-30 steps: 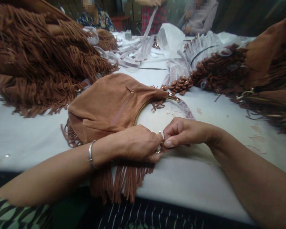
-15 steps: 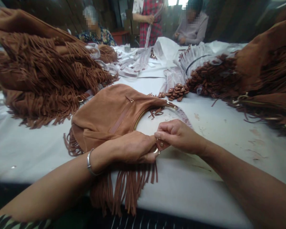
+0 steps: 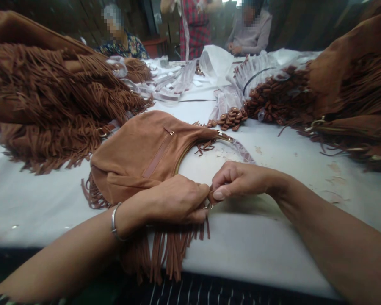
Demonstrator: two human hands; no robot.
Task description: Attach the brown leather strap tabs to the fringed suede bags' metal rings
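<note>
A tan suede fringed bag [image 3: 139, 156] lies on the white table [image 3: 257, 237] in front of me, its fringe hanging over the near edge. My left hand [image 3: 174, 199] is closed over the bag's near corner, by a metal ring [image 3: 207, 206]. My right hand [image 3: 238, 180] pinches a small brown leather tab [image 3: 211, 197] at that ring, fingers pressed together. The two hands touch. A plastic-wrapped handle [image 3: 241, 150] curves from the bag's far end toward my right hand.
Heaps of brown fringed bags rise at the left [image 3: 51, 97] and right [image 3: 352, 97]. Small brown leather tabs [image 3: 230, 118] and plastic wrappings [image 3: 216, 63] lie mid-table. Three people work at the far side [image 3: 250, 29].
My right hand has turned from reaching over the tab to pinching it from the side. The left hand keeps its hold on the bag's corner. The view shifted slightly.
</note>
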